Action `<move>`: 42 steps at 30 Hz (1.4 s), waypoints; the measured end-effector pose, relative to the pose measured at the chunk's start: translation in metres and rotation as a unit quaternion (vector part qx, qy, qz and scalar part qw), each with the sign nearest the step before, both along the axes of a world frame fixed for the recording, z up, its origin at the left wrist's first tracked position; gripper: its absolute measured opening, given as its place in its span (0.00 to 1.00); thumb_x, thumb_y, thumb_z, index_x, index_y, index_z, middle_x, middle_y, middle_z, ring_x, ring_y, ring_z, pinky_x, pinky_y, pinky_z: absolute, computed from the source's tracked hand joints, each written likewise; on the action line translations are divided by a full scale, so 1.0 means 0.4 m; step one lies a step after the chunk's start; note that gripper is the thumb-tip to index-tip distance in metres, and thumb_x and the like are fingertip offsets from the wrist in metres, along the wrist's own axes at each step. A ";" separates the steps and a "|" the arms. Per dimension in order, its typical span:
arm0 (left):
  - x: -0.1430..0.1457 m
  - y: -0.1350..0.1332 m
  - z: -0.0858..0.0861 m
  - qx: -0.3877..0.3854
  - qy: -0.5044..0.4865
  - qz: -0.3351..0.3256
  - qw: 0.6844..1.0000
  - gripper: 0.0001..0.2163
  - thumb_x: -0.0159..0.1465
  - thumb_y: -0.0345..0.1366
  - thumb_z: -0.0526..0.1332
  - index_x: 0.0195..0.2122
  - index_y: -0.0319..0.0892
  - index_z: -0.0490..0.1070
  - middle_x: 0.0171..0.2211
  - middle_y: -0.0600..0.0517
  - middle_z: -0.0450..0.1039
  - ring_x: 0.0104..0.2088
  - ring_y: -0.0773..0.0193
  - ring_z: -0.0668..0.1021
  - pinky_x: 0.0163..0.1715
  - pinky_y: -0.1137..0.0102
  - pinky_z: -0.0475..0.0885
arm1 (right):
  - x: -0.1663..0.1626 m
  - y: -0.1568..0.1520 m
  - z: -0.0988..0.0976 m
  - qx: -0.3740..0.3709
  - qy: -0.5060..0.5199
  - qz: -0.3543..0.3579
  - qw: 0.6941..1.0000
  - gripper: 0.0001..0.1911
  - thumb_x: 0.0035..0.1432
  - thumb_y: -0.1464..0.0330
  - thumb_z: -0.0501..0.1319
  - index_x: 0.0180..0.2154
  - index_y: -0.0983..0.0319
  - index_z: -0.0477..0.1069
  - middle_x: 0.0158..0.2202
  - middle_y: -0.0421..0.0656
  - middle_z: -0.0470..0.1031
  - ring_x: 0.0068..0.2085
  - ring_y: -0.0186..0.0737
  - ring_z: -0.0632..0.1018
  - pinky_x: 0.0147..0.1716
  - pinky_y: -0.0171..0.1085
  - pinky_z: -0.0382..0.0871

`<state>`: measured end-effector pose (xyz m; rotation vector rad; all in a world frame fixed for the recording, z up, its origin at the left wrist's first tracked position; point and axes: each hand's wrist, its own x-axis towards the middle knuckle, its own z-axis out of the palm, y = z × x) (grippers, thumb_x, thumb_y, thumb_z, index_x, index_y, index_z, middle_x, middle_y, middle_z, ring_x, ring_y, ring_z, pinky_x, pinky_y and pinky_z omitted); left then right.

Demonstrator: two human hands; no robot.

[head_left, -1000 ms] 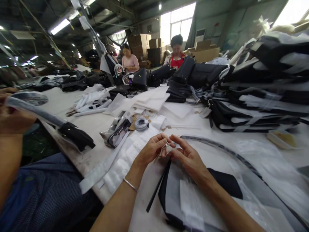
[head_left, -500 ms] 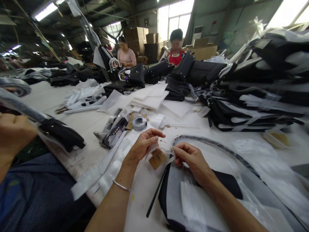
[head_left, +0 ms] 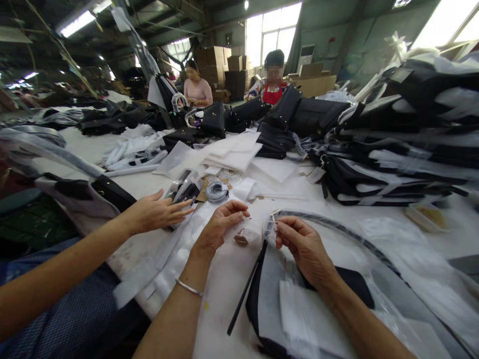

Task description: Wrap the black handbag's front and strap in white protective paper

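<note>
A thin pale string (head_left: 262,221) runs between my hands above the table. My left hand (head_left: 220,224), with a silver bracelet on its wrist, pinches one end between thumb and fingertips. A small brown and white hang tag (head_left: 243,236) dangles just below it. My right hand (head_left: 304,247) pinches the string's other end, close to the base of a plastic-wrapped handle (head_left: 322,217). That handle belongs to a black bag (head_left: 253,311) covered with grey-white sheet, lying under my right forearm. A narrow black strap (head_left: 245,291) hangs off its left side.
A co-worker's hand (head_left: 157,214) reaches in from the left, near a box (head_left: 189,187) and a cord coil (head_left: 217,191). White sheets (head_left: 235,152) lie ahead. Stacked black bags (head_left: 374,177) stand at right, near a plastic tub (head_left: 426,217). Two people sit across the table.
The co-worker's hand has come in from the left edge toward the box. My right hand has moved slightly right and up with the string. The tag has turned and shows less of its brown face.
</note>
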<state>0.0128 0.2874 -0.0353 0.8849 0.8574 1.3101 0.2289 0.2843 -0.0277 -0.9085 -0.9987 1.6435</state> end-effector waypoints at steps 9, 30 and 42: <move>-0.008 0.014 -0.029 0.104 0.578 0.321 0.743 0.15 0.56 0.26 0.64 0.45 0.43 0.75 0.52 0.44 0.71 0.51 0.50 0.74 0.52 0.56 0.68 | 0.010 -0.003 0.003 -0.021 0.025 0.021 0.999 0.15 0.50 0.58 0.72 0.30 0.62 0.73 0.22 0.35 0.70 0.17 0.25 0.68 0.17 0.27 0.61; 0.081 -0.038 0.018 0.097 0.210 -0.010 0.973 0.12 0.63 0.43 0.65 0.35 0.38 0.77 0.32 0.51 0.75 0.33 0.65 0.74 0.35 0.72 0.68 | 0.006 -0.006 0.006 0.040 -0.025 0.012 0.999 0.12 0.49 0.62 0.72 0.34 0.60 0.77 0.40 0.42 0.77 0.21 0.26 0.67 0.18 0.30 0.61; 0.105 -0.052 0.041 0.130 0.338 0.024 0.932 0.09 0.61 0.39 0.64 0.28 0.39 0.73 0.25 0.55 0.72 0.26 0.69 0.72 0.29 0.75 0.66 | -0.010 -0.017 -0.003 0.084 -0.126 0.008 0.988 0.21 0.46 0.56 0.73 0.40 0.60 0.76 0.20 0.36 0.70 0.19 0.32 0.68 0.18 0.32 0.62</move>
